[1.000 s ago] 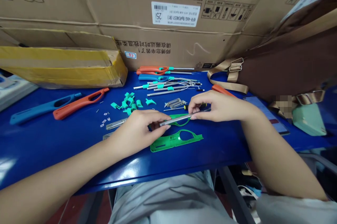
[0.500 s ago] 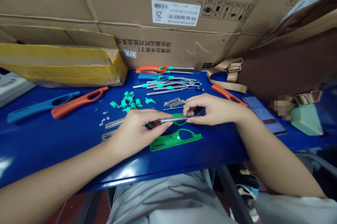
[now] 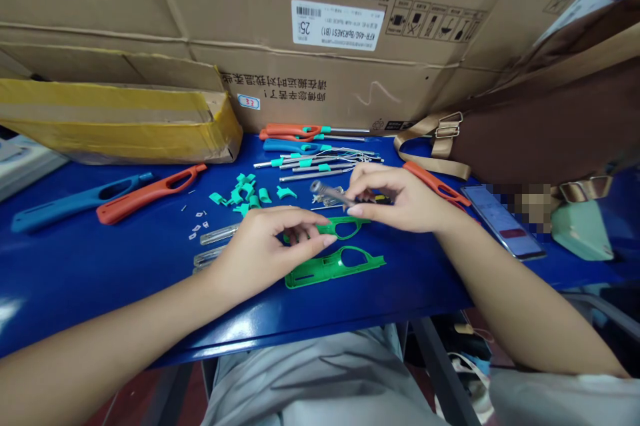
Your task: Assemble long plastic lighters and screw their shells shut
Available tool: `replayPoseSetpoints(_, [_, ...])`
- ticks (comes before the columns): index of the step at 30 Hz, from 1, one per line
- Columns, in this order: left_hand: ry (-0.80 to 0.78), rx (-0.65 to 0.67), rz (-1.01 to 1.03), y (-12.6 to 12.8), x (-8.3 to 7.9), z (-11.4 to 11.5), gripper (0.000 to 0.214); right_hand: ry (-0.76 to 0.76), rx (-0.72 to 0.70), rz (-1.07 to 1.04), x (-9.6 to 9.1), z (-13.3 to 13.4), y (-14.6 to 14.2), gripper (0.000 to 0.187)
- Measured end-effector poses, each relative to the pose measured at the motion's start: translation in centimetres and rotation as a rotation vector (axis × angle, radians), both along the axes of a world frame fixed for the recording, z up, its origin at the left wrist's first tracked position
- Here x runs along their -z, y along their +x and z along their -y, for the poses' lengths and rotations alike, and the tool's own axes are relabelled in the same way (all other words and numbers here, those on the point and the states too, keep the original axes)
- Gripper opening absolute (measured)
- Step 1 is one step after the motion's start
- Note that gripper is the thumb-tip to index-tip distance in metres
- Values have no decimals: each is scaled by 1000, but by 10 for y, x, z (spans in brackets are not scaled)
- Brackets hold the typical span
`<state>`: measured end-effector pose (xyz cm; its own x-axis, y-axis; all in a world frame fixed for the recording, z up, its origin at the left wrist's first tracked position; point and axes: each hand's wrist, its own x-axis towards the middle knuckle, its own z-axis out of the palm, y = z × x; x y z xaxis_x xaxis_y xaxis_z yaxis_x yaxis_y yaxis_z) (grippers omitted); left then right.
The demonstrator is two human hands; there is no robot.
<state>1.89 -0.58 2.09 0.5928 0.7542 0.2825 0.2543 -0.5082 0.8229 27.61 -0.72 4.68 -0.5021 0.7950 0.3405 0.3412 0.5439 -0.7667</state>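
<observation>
My right hand point(image 3: 400, 203) is closed on a thin metal tube point(image 3: 327, 191), which is lifted off the blue table point(image 3: 100, 259) with its free end pointing up and to the left. My left hand point(image 3: 265, 246) rests lower, its fingers pinched over the end of a green handle shell point(image 3: 347, 227) lying on the table. A second green handle shell point(image 3: 333, 267) lies just in front of it, near the table's front edge. Small teal plastic pieces point(image 3: 245, 194) are scattered behind my left hand.
Metal tubes with teal collars point(image 3: 315, 165) and finished orange point(image 3: 293, 131) and blue lighters lie at the back. An orange shell point(image 3: 150, 194) and a blue shell point(image 3: 75, 201) lie left. A phone point(image 3: 503, 221), brown bag point(image 3: 540, 119) and cardboard boxes point(image 3: 325, 46) border the table.
My left hand has let go of the metal tube and dropped onto the green shell. My right hand has lifted the tube and swung it up and to the right.
</observation>
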Motion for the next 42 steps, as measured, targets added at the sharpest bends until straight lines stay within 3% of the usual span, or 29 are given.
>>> replayPoseSetpoints(4, [92, 27, -10, 2, 2, 1, 21, -141, 197, -370, -3, -1, 2, 26])
replayPoseSetpoints(7, [142, -21, 12, 3, 0, 0, 30, -279, 193, -552, -4, 0, 0, 29])
replayPoseSetpoints(12, [37, 12, 41, 4, -3, -1, 25, -431, 74, -599, -2, 1, -5, 22])
replayPoseSetpoints(19, [-114, 59, -6, 3, -2, 0, 22, -439, 29, -605, -1, -2, -3, 17])
replayPoseSetpoints(24, [-158, 47, -36, 1, -3, 1, 25, -474, 34, -441, -8, -4, 16, 17])
replayPoseSetpoints(29, [-163, 139, -129, 1, -1, 2, 23, -615, -184, -205, -24, 2, 41, 21])
replayPoseSetpoints(33, [-73, 261, -204, -1, -2, 3, 24, -631, -279, -34, -35, 7, 53, 21])
replayPoseSetpoints(37, [68, 365, -272, -1, -4, 6, 25, -627, -297, 203, -37, 9, 54, 25])
replayPoseSetpoints(42, [161, 354, -372, -2, -1, 6, 23, -601, -241, 443, -24, 7, 35, 25])
